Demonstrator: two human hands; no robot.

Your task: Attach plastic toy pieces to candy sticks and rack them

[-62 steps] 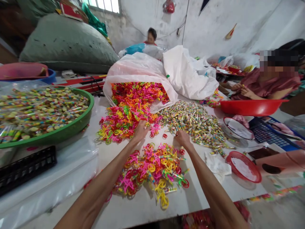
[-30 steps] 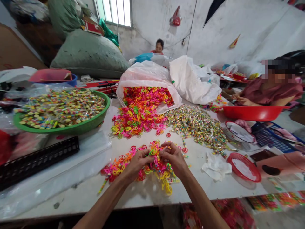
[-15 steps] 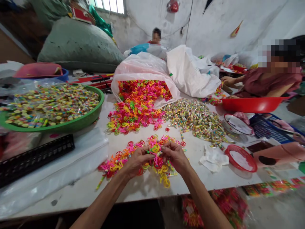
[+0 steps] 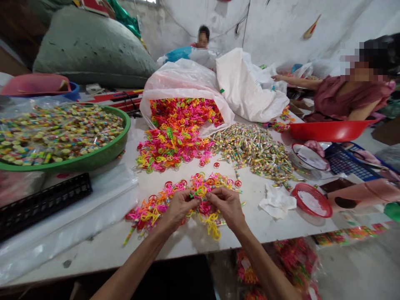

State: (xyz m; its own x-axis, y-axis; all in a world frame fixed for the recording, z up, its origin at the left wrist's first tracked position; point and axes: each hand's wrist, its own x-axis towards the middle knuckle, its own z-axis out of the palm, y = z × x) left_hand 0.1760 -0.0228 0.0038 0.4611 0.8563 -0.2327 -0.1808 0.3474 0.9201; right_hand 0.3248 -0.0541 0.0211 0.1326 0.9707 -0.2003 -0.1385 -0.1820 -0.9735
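My left hand [image 4: 181, 208] and my right hand [image 4: 227, 205] meet over a small heap on the white table. Fingers of both are pinched around a small yellow-and-green plastic toy piece [image 4: 201, 191], its ring-like part showing between them. Fingertips partly cover it, so its exact shape is hard to make out. Under and around my hands lies a loose heap of pink, orange, yellow and red plastic toy pieces [image 4: 150, 212], with a few striped, candy-like sticks among them. Several yellow pieces [image 4: 213, 228] hang together just below my right fingers.
Behind the heap, a white sack [image 4: 184, 77] spills more toy pieces. Many small striped tubes [image 4: 256, 154] are piled to its right. A green basin [image 4: 121, 139], black plastic rack [image 4: 46, 204] and clear bags stand left; a red basket [image 4: 312, 201] stands right. A co-worker [image 4: 346, 96] sits far right.
The view has shifted slightly, so the table sits a little higher and further left. My hands stay pinched together on the toy piece. The co-worker's arm at right now stretches outward.
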